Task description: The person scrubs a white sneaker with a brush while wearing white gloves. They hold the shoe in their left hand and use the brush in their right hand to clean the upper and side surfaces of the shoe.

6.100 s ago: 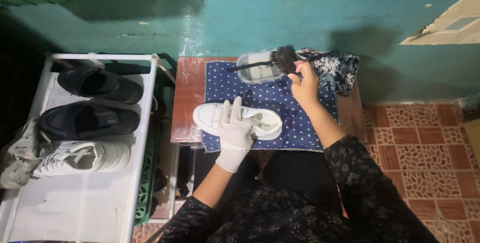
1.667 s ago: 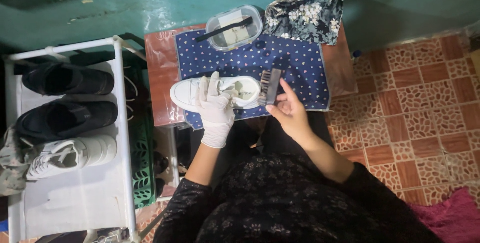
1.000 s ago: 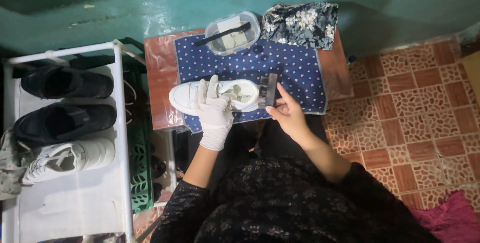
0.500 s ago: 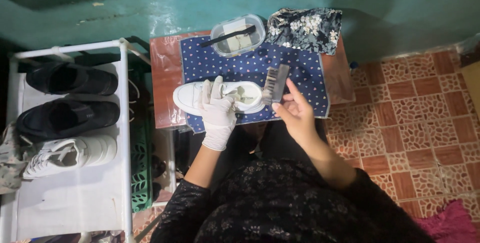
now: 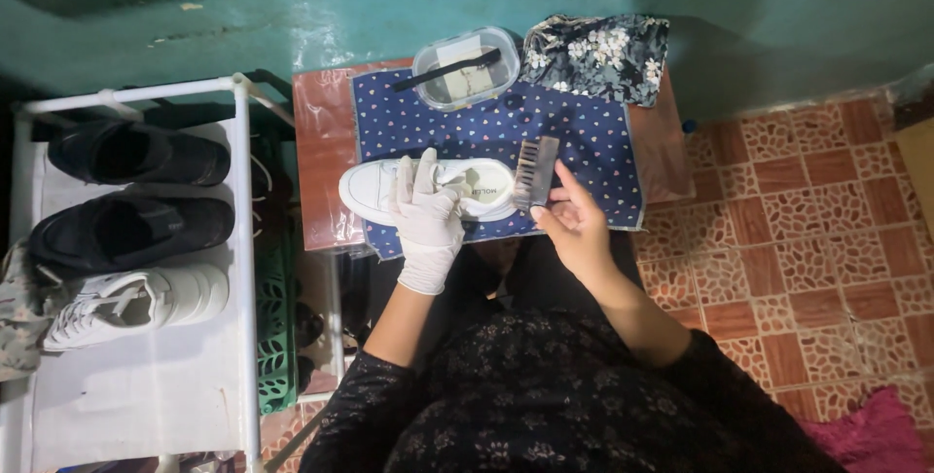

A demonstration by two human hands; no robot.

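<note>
I see the left hand point(image 5: 426, 215), in a white glove, lying on top of the white shoe point(image 5: 428, 191) with its fingers clasped over the middle of it, and the shoe rests on its sole on the blue dotted cloth point(image 5: 593, 147) that covers the small table point(image 5: 316, 162). The right hand point(image 5: 574, 225) is bare and grips a brush point(image 5: 535, 173) by the lower end, just beside the heel of the shoe. Behind them stands a clear plastic box point(image 5: 465, 69) with a small dark brush point(image 5: 446, 69) across it, next to a folded flowered cloth point(image 5: 598, 54).

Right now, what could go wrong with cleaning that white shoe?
The white sneaker sits near the front edge of the small brown table, steadied only by the gloved left hand, so it might slide off. The dark brush in the right hand could flick dirt onto the blue dotted cloth.
</note>
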